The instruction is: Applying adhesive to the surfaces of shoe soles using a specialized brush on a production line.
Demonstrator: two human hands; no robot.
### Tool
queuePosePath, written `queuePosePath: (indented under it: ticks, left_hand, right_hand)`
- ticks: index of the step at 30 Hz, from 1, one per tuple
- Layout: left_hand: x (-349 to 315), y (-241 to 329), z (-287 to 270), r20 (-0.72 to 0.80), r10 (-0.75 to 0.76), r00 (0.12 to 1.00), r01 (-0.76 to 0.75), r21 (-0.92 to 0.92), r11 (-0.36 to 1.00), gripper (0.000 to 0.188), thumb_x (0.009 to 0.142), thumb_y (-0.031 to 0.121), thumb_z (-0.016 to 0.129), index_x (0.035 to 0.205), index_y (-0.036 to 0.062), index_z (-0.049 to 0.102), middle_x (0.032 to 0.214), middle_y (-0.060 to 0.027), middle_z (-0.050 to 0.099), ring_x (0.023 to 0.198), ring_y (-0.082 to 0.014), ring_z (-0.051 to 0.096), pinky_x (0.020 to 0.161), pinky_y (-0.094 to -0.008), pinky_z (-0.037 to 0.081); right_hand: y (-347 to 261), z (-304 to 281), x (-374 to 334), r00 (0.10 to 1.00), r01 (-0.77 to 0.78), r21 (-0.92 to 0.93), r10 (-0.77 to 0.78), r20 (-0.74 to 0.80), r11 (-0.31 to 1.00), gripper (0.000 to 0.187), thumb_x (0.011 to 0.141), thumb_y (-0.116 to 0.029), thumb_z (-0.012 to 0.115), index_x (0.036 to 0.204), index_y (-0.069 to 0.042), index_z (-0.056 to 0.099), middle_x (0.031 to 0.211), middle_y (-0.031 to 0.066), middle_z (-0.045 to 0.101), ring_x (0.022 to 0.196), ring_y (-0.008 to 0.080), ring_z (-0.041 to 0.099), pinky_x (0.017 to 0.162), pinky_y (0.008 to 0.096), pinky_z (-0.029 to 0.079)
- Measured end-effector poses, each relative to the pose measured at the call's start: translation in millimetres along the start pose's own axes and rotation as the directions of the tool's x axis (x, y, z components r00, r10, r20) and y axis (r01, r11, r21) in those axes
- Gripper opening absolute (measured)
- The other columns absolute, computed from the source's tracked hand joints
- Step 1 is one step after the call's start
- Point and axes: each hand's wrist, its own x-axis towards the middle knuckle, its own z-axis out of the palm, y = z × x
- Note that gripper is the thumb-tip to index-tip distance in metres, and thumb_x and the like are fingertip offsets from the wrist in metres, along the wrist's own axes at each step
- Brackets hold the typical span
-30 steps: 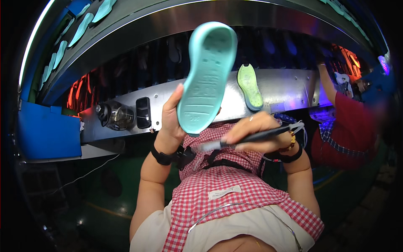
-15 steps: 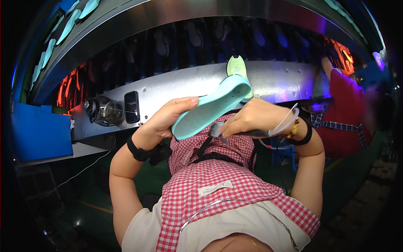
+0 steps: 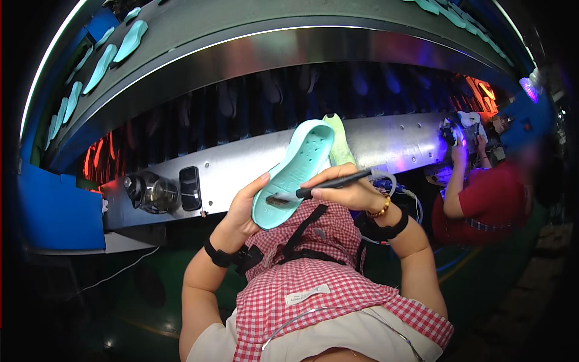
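Sole (image 3: 295,172) was gripped underneath by the left hand (image 3: 243,208); brush (image 3: 319,187), clasped in the right hand (image 3: 351,194), touched its heel.

A long curved metal ledge (image 3: 241,166) runs across the view in front of the person. A pale green shoe sole (image 3: 339,140) stands leaning on it near the middle. On its front face sit a black switch (image 3: 190,188) and, just left of it, a round glassy knob (image 3: 148,192). Above, an upper shelf (image 3: 181,54) carries a row of teal soles (image 3: 129,40).
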Motion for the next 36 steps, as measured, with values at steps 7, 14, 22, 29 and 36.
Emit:
queuePosePath:
  ticks: [7,14,22,29,36]
  left_hand:
    - [7.5,-0.8,-5.4,-0.067,0.073,0.995,-0.076,-0.048,0.996,0.045,0.087,0.026,0.043,0.122,-0.0022,0.036,0.111,-0.0213,0.05,0.094,-0.0311,0.057,0.079,-0.0427,0.05]
    - [12.5,-7.8,-2.9,-0.06,0.092,0.994,-0.097,-0.084,0.992,0.042,0.088,0.024,0.042,0.121,-0.0018,0.038,0.109,-0.017,0.054,0.094,-0.0274,0.058,0.081,-0.0413,0.049]
    - [2.3,99.9,59.8,0.215,0.424,0.88,-0.462,0.174,0.87,0.055,0.09,0.039,0.027,0.123,-0.0038,0.035,0.113,-0.022,0.05,0.094,-0.0352,0.056,0.079,-0.0475,0.047]
    - [70.4,219.1,64.2,-0.063,0.74,0.67,-0.677,-0.461,0.574,0.079,0.082,0.062,0.015,0.135,0.0033,0.009,0.142,-0.0115,0.008,0.13,-0.0314,0.01,0.1,-0.0615,0.01]
    - [85.4,216.1,52.4,0.03,0.731,0.682,-0.67,-0.377,0.64,0.084,0.081,0.062,0.023,0.136,0.0054,-0.004,0.144,-0.0098,0.002,0.132,-0.025,0.008,0.103,-0.0524,0.011]
  right_hand:
    - [22.7,-1.4,6.0,0.95,0.116,-0.045,-0.124,-0.286,0.992,0.019,0.076,-0.006,0.06,0.093,0.001,0.063,0.077,0.0079,0.064,0.07,0.01,0.058,0.061,0.0195,0.045]
    - [45.6,12.2,15.8,0.686,0.16,-0.401,-0.393,-0.612,0.902,0.023,0.075,0.002,0.058,0.098,0.0,0.061,0.086,0.0108,0.063,0.056,0.0076,0.054,0.051,0.0192,0.043]
    - [32.3,-12.9,-48.4,0.782,0.477,0.458,-0.124,-0.611,0.75,0.022,0.082,-0.007,0.051,0.101,0.005,0.053,0.098,0.0235,0.058,0.042,0.0094,0.043,0.042,0.0185,0.035]
    - [55.5,-1.5,-37.4,0.797,0.363,0.616,0.11,-0.594,0.7,0.022,0.084,-0.006,0.047,0.103,0.003,0.052,0.1,0.0191,0.058,0.047,0.0093,0.042,0.047,0.0199,0.035]
    - [67.7,-10.8,-49.6,0.737,0.361,0.644,0.217,-0.641,0.675,0.019,0.084,-0.006,0.049,0.1,0.003,0.053,0.094,0.015,0.06,0.048,0.0089,0.045,0.046,0.02,0.037]
